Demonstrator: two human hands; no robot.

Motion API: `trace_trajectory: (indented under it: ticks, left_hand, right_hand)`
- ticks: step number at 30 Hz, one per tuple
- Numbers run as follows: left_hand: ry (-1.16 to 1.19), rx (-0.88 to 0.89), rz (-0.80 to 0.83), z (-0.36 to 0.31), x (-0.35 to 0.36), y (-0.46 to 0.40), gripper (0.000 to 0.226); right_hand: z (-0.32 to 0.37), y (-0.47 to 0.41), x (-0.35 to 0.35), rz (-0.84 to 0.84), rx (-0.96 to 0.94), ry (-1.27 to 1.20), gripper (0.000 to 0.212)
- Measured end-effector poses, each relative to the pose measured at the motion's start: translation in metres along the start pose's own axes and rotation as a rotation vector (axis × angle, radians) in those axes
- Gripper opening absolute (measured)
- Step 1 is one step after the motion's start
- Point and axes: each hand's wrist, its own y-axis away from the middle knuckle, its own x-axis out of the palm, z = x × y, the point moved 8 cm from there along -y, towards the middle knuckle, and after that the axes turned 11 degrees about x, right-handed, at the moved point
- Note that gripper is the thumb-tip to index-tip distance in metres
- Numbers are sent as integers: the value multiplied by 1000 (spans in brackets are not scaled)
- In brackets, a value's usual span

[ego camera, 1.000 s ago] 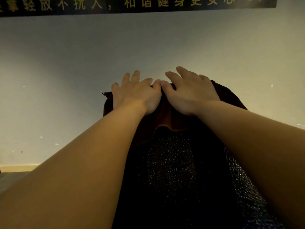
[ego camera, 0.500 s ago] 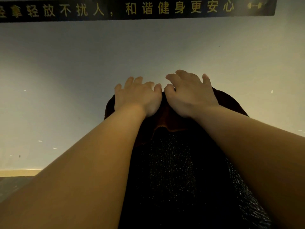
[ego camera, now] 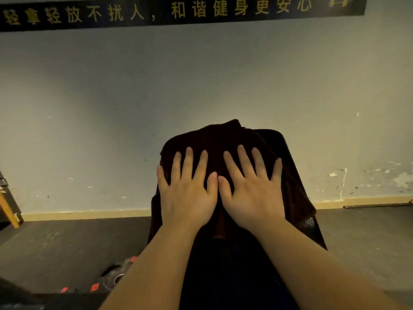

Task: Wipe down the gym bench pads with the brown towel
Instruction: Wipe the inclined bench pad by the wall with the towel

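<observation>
The brown towel [ego camera: 221, 139] is draped over the upper end of the inclined black bench pad [ego camera: 232, 260], which runs from the bottom of the view up toward the wall. My left hand [ego camera: 187, 189] and my right hand [ego camera: 252, 189] lie side by side on the towel, palms down, fingers straight and spread, thumbs touching. Both press the cloth flat against the pad. Above my fingertips the towel bunches into a small peak at the pad's top edge. A bare strip of pad [ego camera: 310, 224] shows to the right of the towel.
A pale wall [ego camera: 201, 86] stands close behind the bench, with a black banner [ego camera: 178, 12] of yellow characters along its top. Dark rubber flooring [ego camera: 67, 247] spreads on both sides. Bench frame parts with red tags [ego camera: 111, 276] sit low left; a yellow-black frame [ego camera: 9, 206] at far left.
Both hands slid down the pad toward me with the towel, and their fingers went from curled over the top edge to flat and spread. The view tilted down, showing the floor.
</observation>
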Motion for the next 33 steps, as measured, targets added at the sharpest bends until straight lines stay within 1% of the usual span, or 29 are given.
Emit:
trace_trajectory:
  ticks: [3,5,7,9,10,13,17,19,21,25,29,33]
  left_hand:
    - [-7,19,20,-6,7,54,66]
    - [20,22,-61,-11,0,89,64]
    - [30,72,-132,-19,-6,119,57]
    - [21,164,-107,-28,-1,144,52]
    - [34,181,-77,-31,1,152,52]
    - [77,117,-27,-28,11,164,53]
    - [70,30,-57,-15,11,143,57]
    - [65,23,-10,-13,7,128,62]
    - [74,20,-4,-8,6,109,65]
    - [37,58,-28,1,-2,53,57]
    - [-21,93,-24,5,-2,1,58]
    - [-8,114,-33,9,-3,-42,57]
  right_hand:
    - [-3,51,5,8,-10,-24,65]
    - [-7,86,5,-10,-24,-54,60]
    - [-10,119,8,2,-36,-36,60]
    - [-13,145,10,21,-37,-24,61]
    - [-15,155,12,41,-34,-13,61]
    - [-19,167,16,121,-59,18,63]
    - [-18,136,11,142,-98,58,65]
    - [-18,113,8,156,-104,75,61]
    - [-22,93,5,107,-97,68,58]
    - [-21,43,0,51,-33,78,63]
    - [-18,-5,-1,35,6,80,60]
    - [-17,-39,-2,14,40,62,61]
